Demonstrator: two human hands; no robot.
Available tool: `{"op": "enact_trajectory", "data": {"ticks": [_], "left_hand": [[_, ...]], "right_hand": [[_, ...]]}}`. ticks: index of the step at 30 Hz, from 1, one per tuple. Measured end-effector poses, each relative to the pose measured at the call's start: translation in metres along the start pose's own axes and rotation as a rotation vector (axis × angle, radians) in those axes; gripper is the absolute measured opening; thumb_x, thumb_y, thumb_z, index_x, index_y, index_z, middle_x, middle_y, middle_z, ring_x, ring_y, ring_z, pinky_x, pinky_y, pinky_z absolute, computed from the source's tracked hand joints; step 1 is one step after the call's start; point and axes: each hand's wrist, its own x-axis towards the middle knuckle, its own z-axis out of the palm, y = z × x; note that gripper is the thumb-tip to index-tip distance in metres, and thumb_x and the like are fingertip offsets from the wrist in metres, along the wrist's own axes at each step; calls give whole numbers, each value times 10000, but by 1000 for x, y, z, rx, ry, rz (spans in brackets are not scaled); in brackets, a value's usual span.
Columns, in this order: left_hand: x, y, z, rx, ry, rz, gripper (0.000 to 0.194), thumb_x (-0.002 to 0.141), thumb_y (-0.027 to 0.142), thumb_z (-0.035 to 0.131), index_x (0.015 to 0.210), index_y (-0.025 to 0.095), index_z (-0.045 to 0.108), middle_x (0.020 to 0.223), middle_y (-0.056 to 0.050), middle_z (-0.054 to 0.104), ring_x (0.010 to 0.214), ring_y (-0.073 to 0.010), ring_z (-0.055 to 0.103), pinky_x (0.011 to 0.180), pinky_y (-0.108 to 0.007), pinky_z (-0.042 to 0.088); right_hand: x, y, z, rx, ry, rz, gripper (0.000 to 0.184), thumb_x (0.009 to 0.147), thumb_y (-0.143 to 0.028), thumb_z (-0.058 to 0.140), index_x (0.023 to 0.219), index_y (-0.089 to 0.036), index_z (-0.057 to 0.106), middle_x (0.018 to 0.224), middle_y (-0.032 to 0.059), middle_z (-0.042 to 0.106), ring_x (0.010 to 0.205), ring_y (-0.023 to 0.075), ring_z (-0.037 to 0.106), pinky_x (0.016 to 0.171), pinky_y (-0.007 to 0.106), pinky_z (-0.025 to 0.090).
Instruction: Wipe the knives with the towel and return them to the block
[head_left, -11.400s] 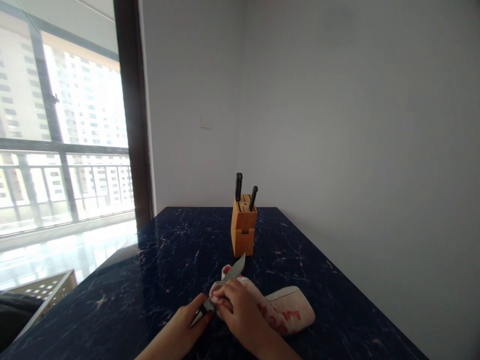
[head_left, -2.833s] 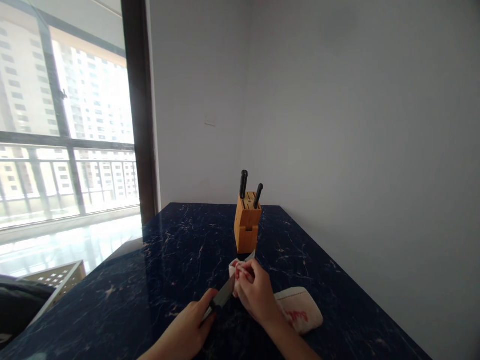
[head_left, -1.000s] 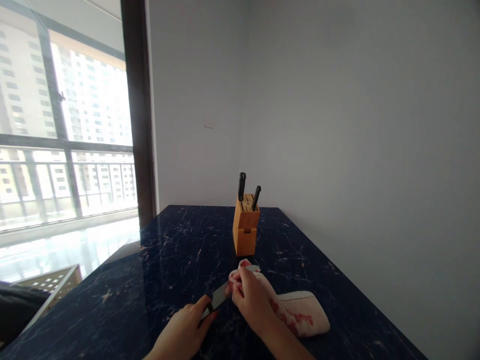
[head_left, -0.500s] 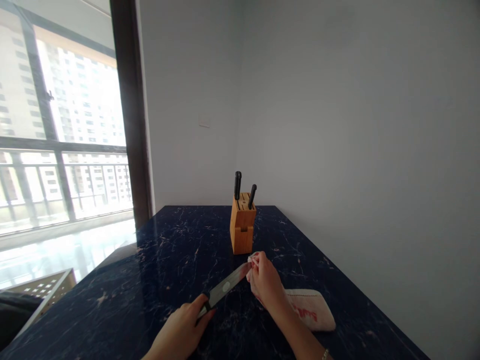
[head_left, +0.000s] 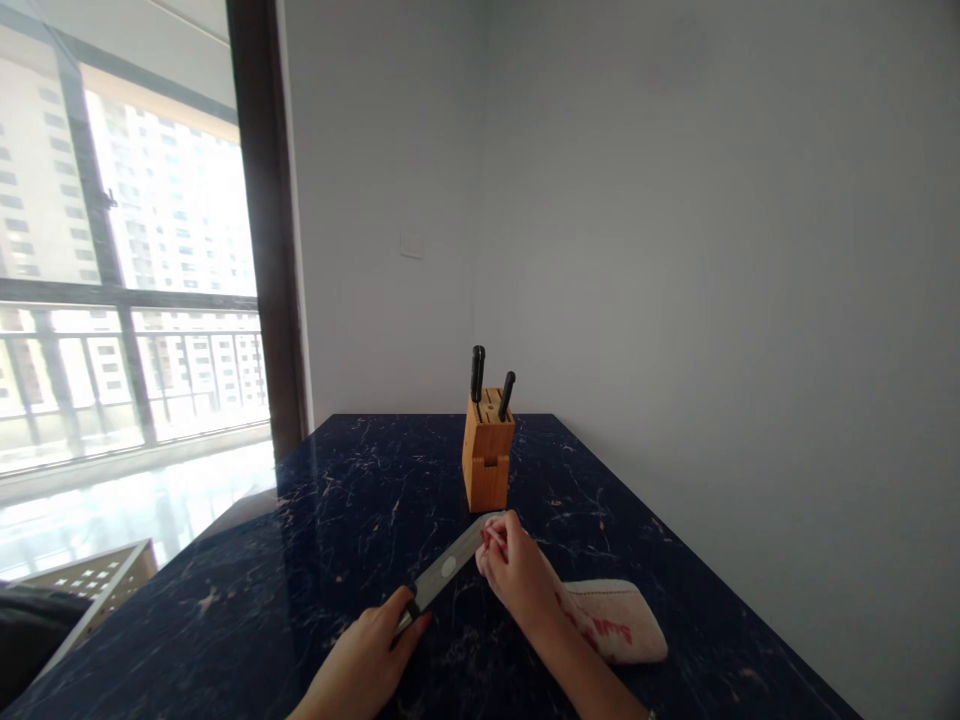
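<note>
My left hand (head_left: 375, 645) is wrapped round the dark handle of a kitchen knife (head_left: 446, 568), whose blade points away to the upper right. Near the blade's tip, my right hand (head_left: 517, 580) is closed on a whitish cloth (head_left: 615, 620) with red lettering, pinching part of it against the blade's edge. The rest of the cloth trails over the table under my right forearm. Just beyond the blade tip stands a wooden knife block (head_left: 489, 460), with black-handled knives (head_left: 478, 373) in its slots.
A dark blue marbled table (head_left: 360, 500) stretches ahead to the grey wall (head_left: 675, 250). At lower left, a light perforated crate or chair part (head_left: 97, 580) sits beside the table with something dark on it. A bright window (head_left: 165, 220) is at left.
My right hand has slid slightly left and down along the blade with the cloth, and the blade's tip now shows beyond it. My left hand holds the knife almost still.
</note>
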Motion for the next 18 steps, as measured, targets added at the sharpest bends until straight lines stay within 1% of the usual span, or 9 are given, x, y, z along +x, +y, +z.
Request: {"op": "enact_trajectory", "data": {"ticks": [3, 5, 8, 11, 14, 16, 18], "left_hand": [[-1, 1, 1, 35, -11, 18, 232, 883, 353, 355, 975, 205, 509, 775, -37, 671, 722, -166, 643, 609, -199, 398], [-2, 1, 1, 49, -11, 12, 239, 882, 357, 354, 987, 208, 508, 791, -41, 674, 739, -173, 645, 615, -205, 401], [-2, 1, 1, 44, -5, 8, 240, 883, 356, 349, 979, 206, 510, 800, -47, 675, 749, -179, 646, 624, -211, 407], [-1, 0, 1, 32, -7, 22, 235, 886, 354, 342, 959, 208, 511, 795, -45, 676, 746, -177, 647, 619, -208, 407], [-1, -1, 2, 50, 2, 24, 246, 887, 362, 338, 982, 210, 507, 816, -49, 677, 774, -183, 648, 624, -210, 408], [-1, -1, 2, 83, 6, 21, 261, 889, 366, 330, 1008, 211, 503, 824, -51, 678, 782, -187, 650, 628, -215, 408], [-3, 0, 3, 124, 0, 21, 268, 890, 365, 329, 1026, 214, 503, 819, -51, 681, 775, -192, 652, 622, -222, 405]], "right_hand": [[7, 11, -9, 24, 117, 71, 104, 794, -157, 387, 835, -212, 466, 873, 56, 620, 820, 165, 600, 748, 284, 432], [10, 13, -13, 33, 136, 79, 111, 794, -158, 385, 837, -211, 472, 884, 60, 621, 833, 168, 600, 754, 286, 432], [5, 6, -10, 11, 78, 35, 122, 778, -142, 397, 834, -212, 480, 842, 40, 616, 790, 160, 596, 731, 276, 432], [-6, -10, -1, -20, -43, -36, 117, 755, -123, 412, 799, -211, 476, 770, 15, 604, 701, 145, 583, 664, 251, 430], [-13, -23, 5, -15, -152, -112, 125, 737, -109, 434, 792, -208, 488, 796, 12, 612, 738, 141, 580, 673, 236, 422], [-12, -24, 4, -2, -151, -122, 128, 741, -110, 437, 794, -207, 502, 808, 10, 618, 765, 139, 580, 700, 236, 418], [-7, -19, 0, 27, -89, -58, 126, 769, -130, 414, 801, -204, 511, 783, 8, 618, 731, 134, 586, 680, 233, 424]]}}
